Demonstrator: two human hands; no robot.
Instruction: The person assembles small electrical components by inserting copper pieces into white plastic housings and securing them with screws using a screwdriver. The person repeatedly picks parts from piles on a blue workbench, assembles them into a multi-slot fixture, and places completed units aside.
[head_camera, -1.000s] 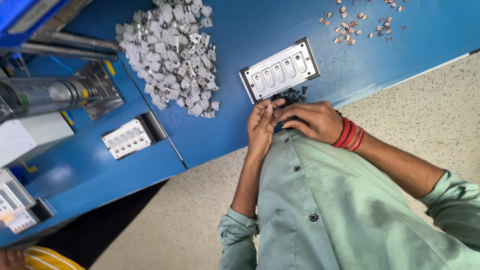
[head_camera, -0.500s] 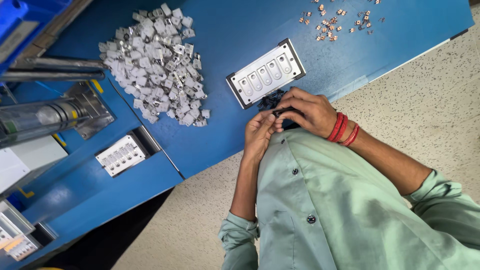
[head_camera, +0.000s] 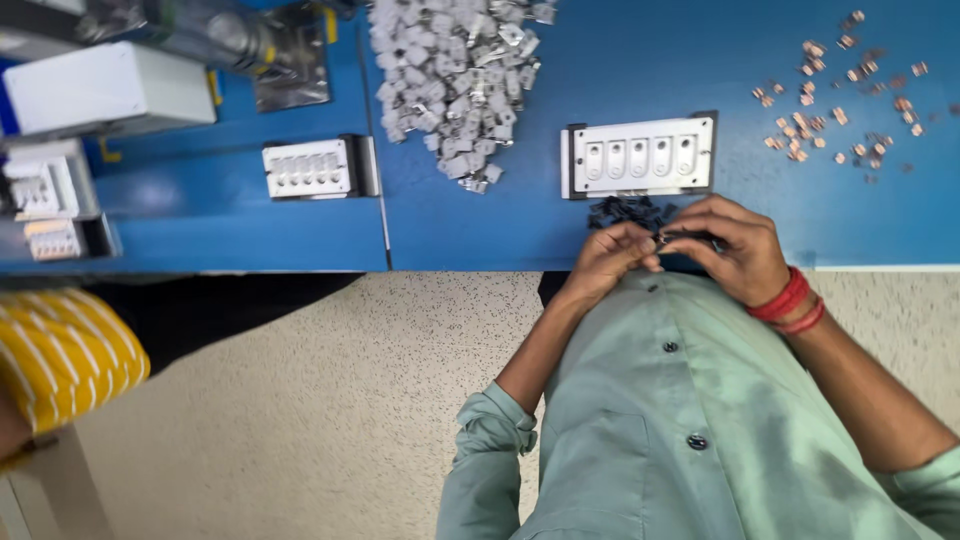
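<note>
Pinched between the fingertips (head_camera: 655, 240) of both hands: a small dark part (head_camera: 668, 238), too tiny to make out in shape. Left hand (head_camera: 610, 262) curled, thumb and forefinger closed on one end of it. Right hand (head_camera: 735, 250) closed on the other end, remaining fingers folded over so that most of the piece stays hidden. Red bands (head_camera: 790, 303) around the right wrist.

Held just above the near edge of the blue table (head_camera: 500, 230), close against the green shirt (head_camera: 690, 420).

Compared with the half second and second before, hardly any difference in the grip: same two hands together, same spot, same pinch on the part. Changed mostly in the look of the view, which has swung round so the table edge now runs level. Judging from that, still fitting or fiddling with this one piece, nothing yet set down.

Just beyond the fingers, a small heap of black bits (head_camera: 625, 210), nearly touching the knuckles. Beyond that, a white plate with five slots (head_camera: 640, 155), lying flat; whether anything sits in the slots cannot be told. Far right, scattered copper-coloured bits (head_camera: 840, 100), well apart from the hands. Far and to the left, a big pile of grey-white metal pieces (head_camera: 455, 80). Further left, a second slotted plate (head_camera: 310, 168), a white box (head_camera: 105, 85) and a metal machine (head_camera: 230, 35). At the near left edge, another person's yellow striped sleeve (head_camera: 60, 355).
</note>
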